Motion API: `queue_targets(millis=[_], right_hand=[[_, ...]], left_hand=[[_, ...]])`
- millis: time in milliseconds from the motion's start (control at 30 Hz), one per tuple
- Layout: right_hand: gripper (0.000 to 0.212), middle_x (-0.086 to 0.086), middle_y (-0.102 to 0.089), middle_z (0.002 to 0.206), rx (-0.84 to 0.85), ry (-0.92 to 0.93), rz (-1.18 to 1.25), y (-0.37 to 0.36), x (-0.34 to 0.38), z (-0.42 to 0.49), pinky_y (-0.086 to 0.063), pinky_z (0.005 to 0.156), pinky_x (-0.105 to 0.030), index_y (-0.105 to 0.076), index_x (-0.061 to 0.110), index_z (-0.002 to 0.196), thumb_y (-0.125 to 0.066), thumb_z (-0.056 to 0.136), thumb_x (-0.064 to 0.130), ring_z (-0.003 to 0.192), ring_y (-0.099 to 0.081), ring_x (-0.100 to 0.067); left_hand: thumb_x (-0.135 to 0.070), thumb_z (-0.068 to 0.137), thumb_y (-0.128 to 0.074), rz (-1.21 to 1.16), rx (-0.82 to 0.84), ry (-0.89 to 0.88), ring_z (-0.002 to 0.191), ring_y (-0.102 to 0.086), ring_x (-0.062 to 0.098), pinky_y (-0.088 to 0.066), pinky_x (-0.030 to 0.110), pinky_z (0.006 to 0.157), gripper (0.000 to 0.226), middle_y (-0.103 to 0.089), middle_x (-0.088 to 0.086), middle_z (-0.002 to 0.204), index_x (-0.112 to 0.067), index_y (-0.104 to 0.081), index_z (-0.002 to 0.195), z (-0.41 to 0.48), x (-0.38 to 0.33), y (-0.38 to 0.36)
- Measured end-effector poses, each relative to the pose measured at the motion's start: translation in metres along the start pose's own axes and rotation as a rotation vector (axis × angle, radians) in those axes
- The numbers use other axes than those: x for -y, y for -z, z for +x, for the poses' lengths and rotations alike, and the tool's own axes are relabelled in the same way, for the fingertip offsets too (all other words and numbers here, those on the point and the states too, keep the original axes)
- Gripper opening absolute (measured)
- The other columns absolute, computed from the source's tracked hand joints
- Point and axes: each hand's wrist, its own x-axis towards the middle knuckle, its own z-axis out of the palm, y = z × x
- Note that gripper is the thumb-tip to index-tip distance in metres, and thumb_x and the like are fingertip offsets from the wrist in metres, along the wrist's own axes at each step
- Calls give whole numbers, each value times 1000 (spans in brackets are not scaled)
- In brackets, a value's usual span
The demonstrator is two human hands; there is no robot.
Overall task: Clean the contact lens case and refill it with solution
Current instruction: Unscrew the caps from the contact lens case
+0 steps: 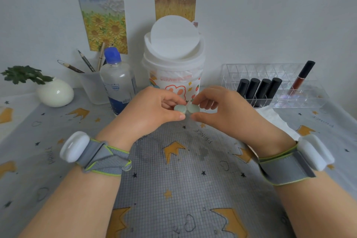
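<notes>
1. Crown-printed tablecloth (173, 170) beneath both forearms
2. Left hand (152, 108) and right hand (222, 110) above the cloth; each pinches one round end of the pale green lens case (193, 108) between thumb and curled fingers; case held level between them
3. Solution bottle (117, 83), blue cap on, upright beside the left hand
4. White bin (173, 75) behind the hands, by the wall

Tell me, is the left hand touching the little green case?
Touching. The head view shows the left hand pinching one round end of the contact lens case between thumb and fingers, with no gap.
</notes>
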Motion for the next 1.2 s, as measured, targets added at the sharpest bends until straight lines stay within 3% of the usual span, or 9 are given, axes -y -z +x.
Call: queue_targets(millis=[200,267,400,633,767,1000,1200], right_hand=[[34,9,-61,93,2,2,16,-1,0,0,-45,76,-17,-66,26,107,-76,76,35,83,-54,-5],[37,10,-60,89,-20,-24,0,-1,0,1,-46,72,-17,-64,26,102,-78,72,41,80,-55,-6],[28,10,-60,85,-31,-27,8,0,-1,1,-45,72,-15,-66,21,92,-80,73,35,77,-54,-4],[25,8,-62,91,-9,21,1,-2,0,0,-46,76,-20,-69,24,102,-75,78,29,81,-55,-6],[35,8,-59,87,-34,-28,3,-2,0,1,-44,70,-18,-66,26,99,-80,71,41,78,-53,-7],[22,10,-58,86,-21,-19,-26,-1,0,1,-41,69,-11,-71,23,96,-77,76,30,74,-52,-3],[30,8,-60,90,-4,-7,-11,-2,1,0,-42,70,-13,-70,24,102,-78,75,33,78,-53,-6]], left_hand=[[-22,74,-81,-9,-14,9,81,-65,-8,-51,12,80,29,-70,-20,88,-33,-73,99,0,0,-1],[-22,73,-81,0,-5,3,80,-65,-8,-51,13,80,28,-70,-21,87,-35,-73,97,0,-1,-1],[-23,73,-81,3,-8,4,80,-65,-7,-51,14,80,30,-70,-19,88,-33,-73,100,0,0,-1],[-23,73,-82,11,-26,5,76,-62,-12,-47,3,70,29,-69,-20,85,-32,-74,99,0,2,-1],[-23,72,-82,12,-36,0,75,-62,-12,-48,4,71,28,-69,-20,85,-33,-74,97,0,1,-1],[-22,72,-82,10,-21,-4,73,-62,-12,-48,4,70,28,-70,-19,83,-34,-74,97,0,0,-1],[-19,72,-82,-1,-22,-1,72,-62,-12,-46,2,67,29,-69,-20,81,-32,-74,97,0,1,-2]])
